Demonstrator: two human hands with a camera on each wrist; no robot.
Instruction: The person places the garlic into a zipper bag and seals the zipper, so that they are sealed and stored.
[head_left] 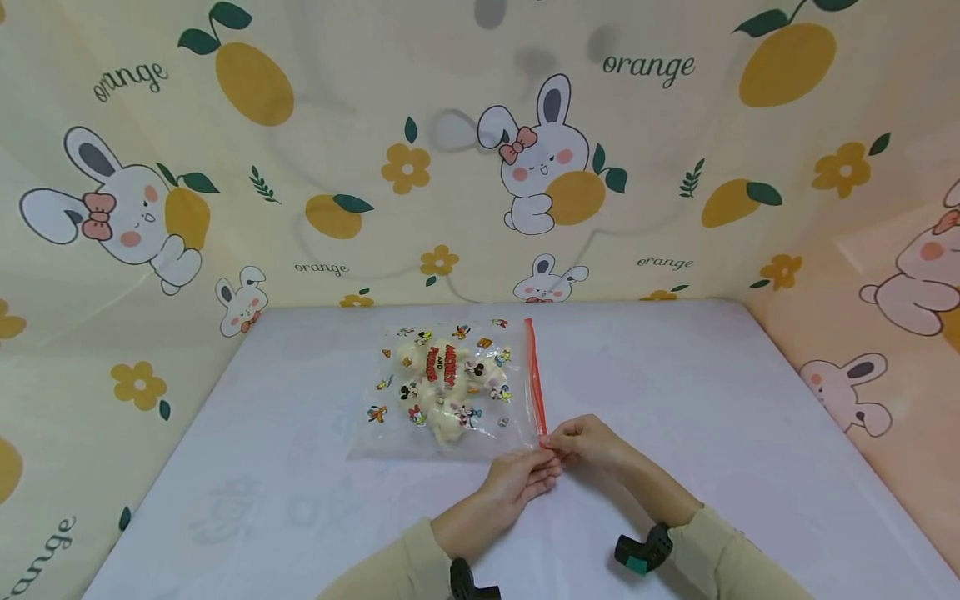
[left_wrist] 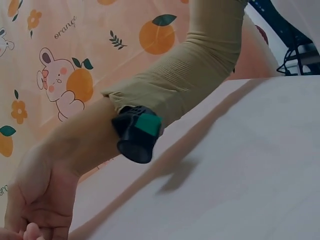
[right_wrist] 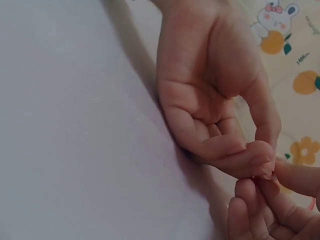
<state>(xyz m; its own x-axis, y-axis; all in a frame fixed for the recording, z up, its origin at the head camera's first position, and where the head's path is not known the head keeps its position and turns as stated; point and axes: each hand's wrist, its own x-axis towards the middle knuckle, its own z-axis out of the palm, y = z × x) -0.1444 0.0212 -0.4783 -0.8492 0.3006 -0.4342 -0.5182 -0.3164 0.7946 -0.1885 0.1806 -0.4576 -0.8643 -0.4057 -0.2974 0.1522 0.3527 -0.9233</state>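
Note:
A clear zip bag (head_left: 480, 433) lies flat on the table, printed with cartoon figures and red lettering. Inside are pale cream, lumpy things (head_left: 448, 425), whose kind I cannot make out. A red zip strip (head_left: 536, 375) runs down its right edge. At the near end of that strip my right hand (head_left: 592, 442) pinches the bag's corner between thumb and forefinger, the other fingers curled. My left hand (head_left: 517, 483) pinches the same corner from the left, its fingers pointing right. In the right wrist view, the fingertips of the right hand (right_wrist: 210, 100) and left hand (right_wrist: 280, 215) meet.
A white cloth (head_left: 712, 433) covers the table. Behind and at the sides hangs a curtain (head_left: 465, 192) printed with rabbits and oranges. Black wrist cameras (head_left: 643, 550) sit at the sleeves. Dark equipment with cables (left_wrist: 292, 45) shows beyond the table in the left wrist view.

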